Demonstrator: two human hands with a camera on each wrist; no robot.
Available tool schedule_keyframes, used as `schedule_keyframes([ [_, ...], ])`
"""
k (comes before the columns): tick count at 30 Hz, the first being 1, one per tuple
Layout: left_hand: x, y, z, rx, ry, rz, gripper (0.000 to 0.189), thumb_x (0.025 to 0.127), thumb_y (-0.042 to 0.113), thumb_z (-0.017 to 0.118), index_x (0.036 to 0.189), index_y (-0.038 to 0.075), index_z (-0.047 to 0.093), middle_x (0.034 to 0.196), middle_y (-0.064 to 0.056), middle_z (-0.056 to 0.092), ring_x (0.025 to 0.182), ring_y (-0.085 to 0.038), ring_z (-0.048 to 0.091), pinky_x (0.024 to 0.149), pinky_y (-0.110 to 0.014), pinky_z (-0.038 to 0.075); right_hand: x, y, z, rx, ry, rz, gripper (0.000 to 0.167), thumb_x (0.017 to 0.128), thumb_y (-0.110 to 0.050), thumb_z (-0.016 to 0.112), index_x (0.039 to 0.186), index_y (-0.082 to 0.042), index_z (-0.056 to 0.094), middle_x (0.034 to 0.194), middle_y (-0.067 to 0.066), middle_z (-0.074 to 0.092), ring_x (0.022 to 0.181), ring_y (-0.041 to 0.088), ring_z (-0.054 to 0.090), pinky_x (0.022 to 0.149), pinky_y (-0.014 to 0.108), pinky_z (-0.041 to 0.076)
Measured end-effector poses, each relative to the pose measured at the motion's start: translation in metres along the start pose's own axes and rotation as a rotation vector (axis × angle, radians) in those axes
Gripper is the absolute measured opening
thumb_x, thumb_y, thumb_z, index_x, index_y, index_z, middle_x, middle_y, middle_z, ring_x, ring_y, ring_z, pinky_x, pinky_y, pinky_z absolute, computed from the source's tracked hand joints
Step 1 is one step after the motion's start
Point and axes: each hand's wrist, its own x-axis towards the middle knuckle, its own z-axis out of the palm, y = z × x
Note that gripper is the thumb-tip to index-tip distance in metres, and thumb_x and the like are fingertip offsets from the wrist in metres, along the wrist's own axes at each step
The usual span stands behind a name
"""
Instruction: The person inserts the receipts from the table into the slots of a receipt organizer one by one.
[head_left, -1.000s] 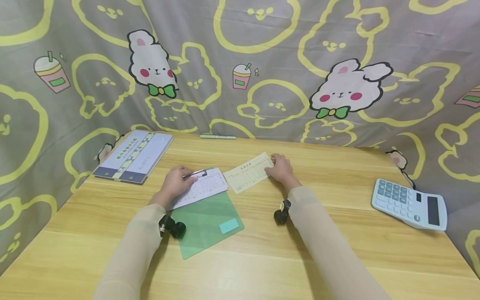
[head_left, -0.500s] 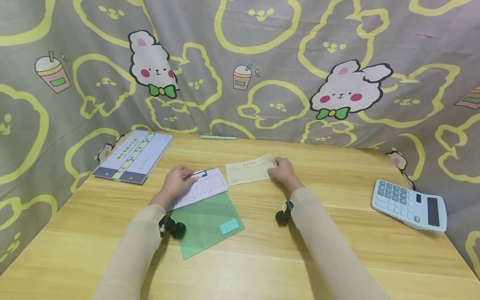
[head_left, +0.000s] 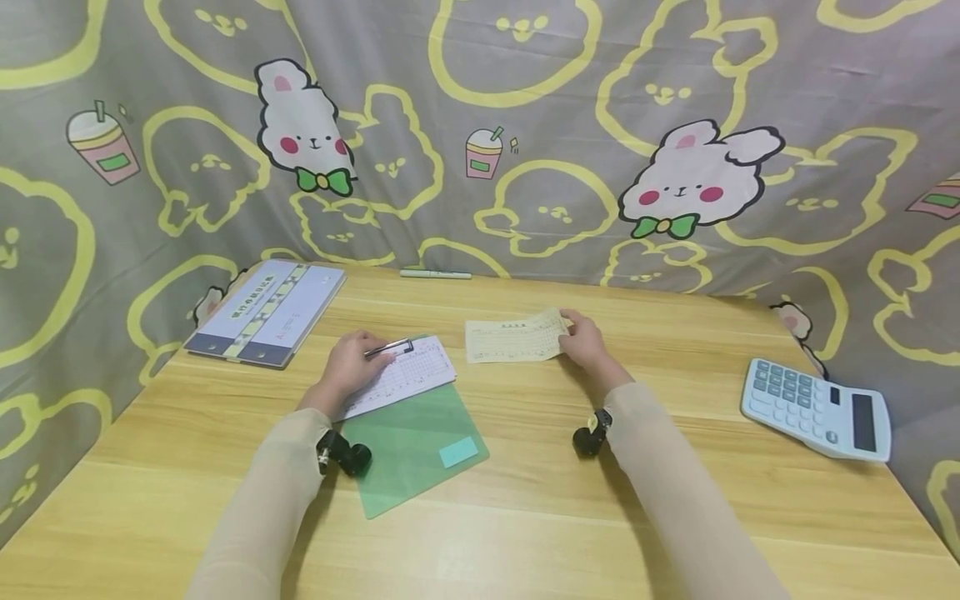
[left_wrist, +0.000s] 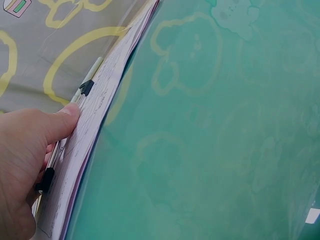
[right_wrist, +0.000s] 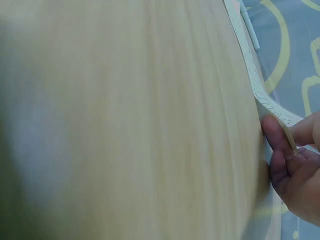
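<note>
A green clipboard (head_left: 416, 471) lies on the table with white printed forms (head_left: 416, 372) under its metal clip (head_left: 408, 345). My left hand (head_left: 349, 367) grips the clip; in the left wrist view its thumb (left_wrist: 65, 122) presses on the clip's metal bar, the other fingers mostly hidden behind. Right of the clipboard, my right hand (head_left: 587, 343) pinches the right end of a pale yellow paper slip (head_left: 513, 342), printed with a grid. That end bends upward in the fingers, and in the right wrist view the slip (right_wrist: 248, 62) shows edge-on.
A blue-grey account book (head_left: 273, 312) lies at the back left, and a pen (head_left: 436, 274) along the far edge by the patterned curtain (head_left: 420, 67). A pale blue calculator (head_left: 817, 408) stands at the right. The clipboard bears a small turquoise label (head_left: 458, 452).
My right hand has moved to the right with the yellow slip, pulling it away from the clipboard and turning it straighter. The left hand has kept its place on the clip.
</note>
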Motion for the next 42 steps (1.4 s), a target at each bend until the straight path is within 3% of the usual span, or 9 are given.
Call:
schedule_keyframes([
  [6,0.001,0.0,0.002,-0.003,-0.002,-0.005,0.033,0.081,0.022,0.061,0.104,-0.001,0.061,0.091,-0.011,0.054,0.085,-0.027,0.047,0.074,-0.04,0.037,-0.011,0.005,-0.009,0.092,-0.032,-0.027,0.073,0.074,0.013,0.041,0.138,-0.016,0.022,0.099,0.03,0.05,0.061,0.02,0.052,0.05,0.028,0.048],
  [14,0.0,0.001,0.003,-0.02,-0.003,-0.005,0.034,0.081,0.023,0.061,0.105,-0.001,0.061,0.093,-0.012,0.054,0.087,-0.028,0.047,0.076,-0.041,0.037,-0.026,0.015,-0.015,0.24,-0.102,-0.041,0.046,0.074,0.015,0.031,0.116,0.01,0.048,0.125,0.023,0.039,0.088,0.029,0.053,0.064,0.031,0.049],
  [20,0.0,-0.001,0.003,-0.004,0.01,0.01,0.033,0.08,0.022,0.061,0.104,-0.001,0.061,0.093,-0.013,0.055,0.088,-0.029,0.047,0.077,-0.042,0.036,-0.038,0.012,-0.023,0.279,-0.18,-0.058,0.05,0.07,0.015,0.036,0.118,0.008,0.046,0.126,0.022,0.038,0.079,0.02,0.055,0.065,0.033,0.049],
  [24,0.001,0.0,0.003,-0.001,0.007,0.01,0.033,0.08,0.023,0.061,0.104,-0.001,0.061,0.093,-0.013,0.054,0.087,-0.029,0.047,0.077,-0.042,0.036,-0.047,0.003,-0.031,0.275,-0.24,-0.11,0.048,0.075,0.012,0.042,0.122,0.005,0.044,0.131,0.019,0.034,0.064,0.013,0.052,0.069,0.036,0.048],
  [29,0.0,0.001,0.001,0.0,0.005,0.019,0.033,0.08,0.022,0.061,0.104,-0.001,0.061,0.092,-0.013,0.054,0.087,-0.029,0.048,0.076,-0.042,0.036,-0.055,-0.013,-0.038,0.306,-0.274,-0.177,0.044,0.08,0.006,0.048,0.124,0.002,0.044,0.132,0.015,0.033,0.089,0.019,0.052,0.076,0.039,0.045],
  [31,0.0,0.001,0.001,0.001,0.007,0.025,0.033,0.08,0.022,0.061,0.103,-0.001,0.062,0.092,-0.013,0.055,0.087,-0.029,0.048,0.076,-0.043,0.036,-0.058,-0.023,-0.036,0.325,-0.271,-0.192,0.044,0.08,0.006,0.049,0.123,0.002,0.044,0.131,0.014,0.035,0.094,0.02,0.05,0.077,0.042,0.044],
  [34,0.0,-0.001,0.001,-0.003,0.008,0.034,0.032,0.08,0.022,0.061,0.103,-0.001,0.062,0.091,-0.013,0.054,0.086,-0.029,0.048,0.075,-0.042,0.037,-0.061,-0.039,-0.028,0.342,-0.25,-0.204,0.043,0.079,0.007,0.05,0.121,0.002,0.046,0.127,0.014,0.04,0.079,0.017,0.054,0.075,0.044,0.043],
  [38,0.0,-0.003,0.002,-0.008,0.006,0.039,0.032,0.08,0.022,0.061,0.102,0.0,0.063,0.091,-0.012,0.054,0.085,-0.028,0.048,0.075,-0.042,0.037,-0.055,-0.048,-0.013,0.38,-0.237,-0.217,0.041,0.079,0.01,0.05,0.119,0.003,0.048,0.119,0.013,0.046,0.062,0.011,0.047,0.069,0.043,0.044],
  [42,0.0,-0.002,-0.001,-0.009,0.003,0.029,0.031,0.08,0.023,0.062,0.101,0.0,0.063,0.09,-0.012,0.054,0.085,-0.028,0.048,0.075,-0.042,0.037,-0.049,-0.054,0.002,0.419,-0.212,-0.234,0.037,0.078,0.008,0.05,0.115,-0.001,0.053,0.091,0.008,0.052,0.06,0.011,0.043,0.065,0.041,0.043],
])
